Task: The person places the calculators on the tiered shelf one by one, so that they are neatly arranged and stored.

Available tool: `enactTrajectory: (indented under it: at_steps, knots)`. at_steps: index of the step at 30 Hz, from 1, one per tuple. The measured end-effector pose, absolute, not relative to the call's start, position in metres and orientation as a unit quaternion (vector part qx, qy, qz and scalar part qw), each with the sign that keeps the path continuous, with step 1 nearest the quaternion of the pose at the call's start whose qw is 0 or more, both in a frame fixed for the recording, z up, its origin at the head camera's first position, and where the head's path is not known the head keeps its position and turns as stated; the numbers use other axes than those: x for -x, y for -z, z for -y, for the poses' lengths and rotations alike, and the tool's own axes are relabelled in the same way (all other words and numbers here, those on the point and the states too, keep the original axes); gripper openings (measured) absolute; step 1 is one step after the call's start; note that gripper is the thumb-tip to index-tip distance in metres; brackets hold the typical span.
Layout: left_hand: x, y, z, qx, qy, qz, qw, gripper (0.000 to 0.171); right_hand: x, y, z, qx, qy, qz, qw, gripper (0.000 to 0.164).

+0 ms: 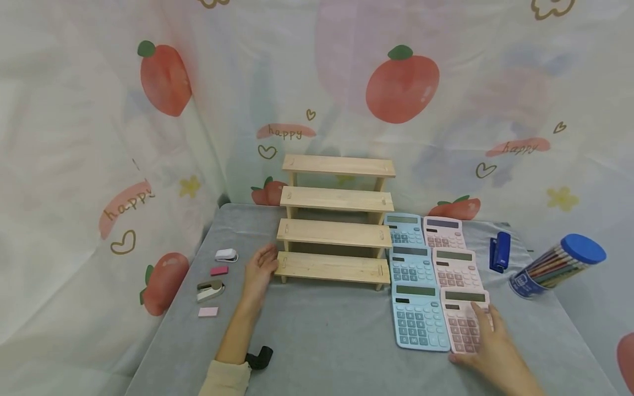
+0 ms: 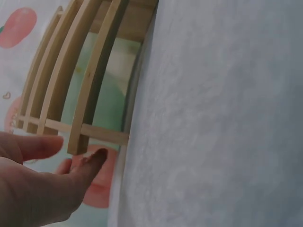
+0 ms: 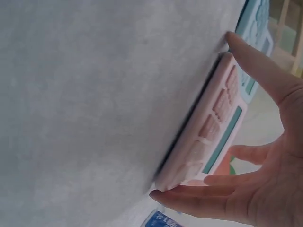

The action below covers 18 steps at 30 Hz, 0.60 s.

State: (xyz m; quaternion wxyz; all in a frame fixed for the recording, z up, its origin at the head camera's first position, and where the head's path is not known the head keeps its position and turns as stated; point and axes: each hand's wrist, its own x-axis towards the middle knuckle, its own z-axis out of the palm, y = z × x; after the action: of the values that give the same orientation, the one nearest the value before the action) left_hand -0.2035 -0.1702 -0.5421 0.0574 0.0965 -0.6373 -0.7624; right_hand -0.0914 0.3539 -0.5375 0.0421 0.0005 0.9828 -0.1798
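A four-step wooden display stand (image 1: 332, 268) stands at the back of the grey-covered table. My left hand (image 1: 258, 272) is at the left end of its lowest step; in the left wrist view, thumb and fingers stand apart around the board's end (image 2: 78, 144). Light blue and pink calculators lie flat in two columns to the stand's right. Over the nearest pink calculator (image 1: 464, 313), my right hand (image 1: 497, 355) spreads its thumb and fingers. In the right wrist view, the thumb is by one corner of this calculator (image 3: 203, 123), while fingertips touch the opposite edge.
Left of the stand lie a white stapler (image 1: 226, 255), a dark pink eraser-like block (image 1: 219, 270), a grey-and-white stapler (image 1: 210, 291) and a pale pink block (image 1: 208, 312). A blue stapler (image 1: 500, 252) and a tub of colored pencils (image 1: 552, 269) stand at the right.
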Motion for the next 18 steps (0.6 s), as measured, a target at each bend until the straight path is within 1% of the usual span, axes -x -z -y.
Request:
enactTrajectory:
  at_steps: [6, 11, 13, 18]
  knots:
    - [0.2028, 0.5461, 0.1657, -0.097, 0.781, 0.613, 0.068, 0.057, 0.0927, 0.5425, -0.3541, -0.018, 0.178, -0.983, 0.039, 0.148]
    - [0.2017, 0.5454, 0.1657, -0.095, 0.793, 0.598, 0.062, 0.056, 0.0905, 0.5439, -0.3529, -0.012, 0.188, -0.982, 0.002, 0.137]
    - [0.2014, 0.5449, 0.1658, -0.096, 0.792, 0.6, 0.062, 0.056, 0.0907, 0.5427, -0.3511, -0.013, 0.19, -0.982, -0.004, 0.135]
    - [0.2021, 0.5457, 0.1662, -0.099, 0.791, 0.6, 0.06, 0.055, 0.0933, 0.534, -0.3473, -0.03, 0.198, -0.98, 0.013, 0.139]
